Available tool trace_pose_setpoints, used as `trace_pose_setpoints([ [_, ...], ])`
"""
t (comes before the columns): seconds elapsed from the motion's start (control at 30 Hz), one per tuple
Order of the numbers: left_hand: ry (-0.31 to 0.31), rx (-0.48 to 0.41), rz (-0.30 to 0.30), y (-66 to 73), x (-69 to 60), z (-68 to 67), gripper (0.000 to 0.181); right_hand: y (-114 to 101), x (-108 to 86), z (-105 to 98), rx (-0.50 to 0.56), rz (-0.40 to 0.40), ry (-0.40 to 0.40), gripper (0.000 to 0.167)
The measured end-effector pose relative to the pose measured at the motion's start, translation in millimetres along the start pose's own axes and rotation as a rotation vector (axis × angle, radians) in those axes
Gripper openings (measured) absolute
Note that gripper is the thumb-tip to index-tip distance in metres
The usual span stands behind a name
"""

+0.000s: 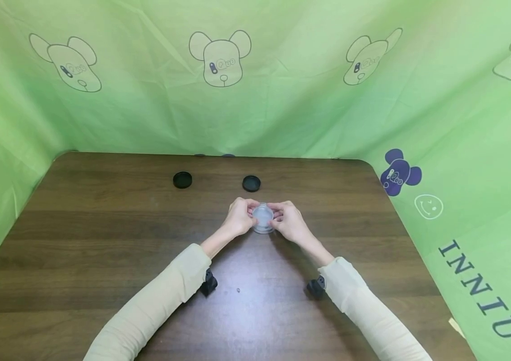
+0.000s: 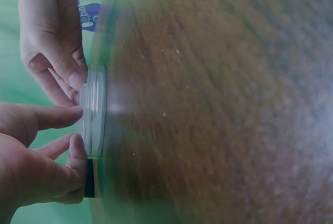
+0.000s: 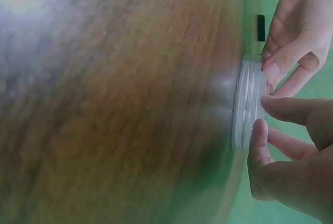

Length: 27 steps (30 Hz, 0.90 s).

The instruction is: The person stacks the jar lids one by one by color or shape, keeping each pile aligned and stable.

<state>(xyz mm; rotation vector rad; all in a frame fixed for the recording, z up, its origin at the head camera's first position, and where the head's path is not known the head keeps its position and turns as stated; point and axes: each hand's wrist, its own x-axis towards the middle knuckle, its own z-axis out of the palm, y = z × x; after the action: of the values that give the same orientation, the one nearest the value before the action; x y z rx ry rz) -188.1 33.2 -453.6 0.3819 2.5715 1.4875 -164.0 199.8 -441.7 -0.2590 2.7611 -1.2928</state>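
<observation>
A shallow, round, clear plastic container (image 1: 263,216) sits on the table between both hands. From the side it shows ridged, layered edges (image 2: 96,112); whether it is one piece or several stacked I cannot tell. My left hand (image 1: 239,217) holds its left rim between thumb and fingers. On the opposite side, my right hand (image 1: 290,222) grips the rim in the same way. Both wrist views show thumb and fingertips of each hand against the container's upper part (image 3: 255,96), while its lower layer rests at the tabletop.
Two round black lids, a left one (image 1: 182,180) and a right one (image 1: 251,183), lie beyond the hands near the table's back edge. The brown wooden table (image 1: 115,250) is bordered by green printed cloth (image 1: 156,110) behind and at both sides. A tiny speck (image 1: 238,290) lies between the forearms.
</observation>
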Motion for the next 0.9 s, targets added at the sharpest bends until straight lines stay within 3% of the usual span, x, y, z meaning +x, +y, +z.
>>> trace_pose_setpoints([
  [0.33,0.009,0.108,0.038,2.4,-1.6,3.3,0.041,-0.4,1.5,1.8,-0.097,-0.037,0.023,0.045],
  [0.57,0.007,0.12,0.05,4.2,-3.3,2.0,0.04,-1.7,0.8,4.4,-0.181,-0.049,0.053,0.044],
  [0.9,0.003,0.101,0.045,0.2,-1.4,3.8,0.04,-3.6,-1.2,6.3,-0.162,-0.031,0.074,0.045],
])
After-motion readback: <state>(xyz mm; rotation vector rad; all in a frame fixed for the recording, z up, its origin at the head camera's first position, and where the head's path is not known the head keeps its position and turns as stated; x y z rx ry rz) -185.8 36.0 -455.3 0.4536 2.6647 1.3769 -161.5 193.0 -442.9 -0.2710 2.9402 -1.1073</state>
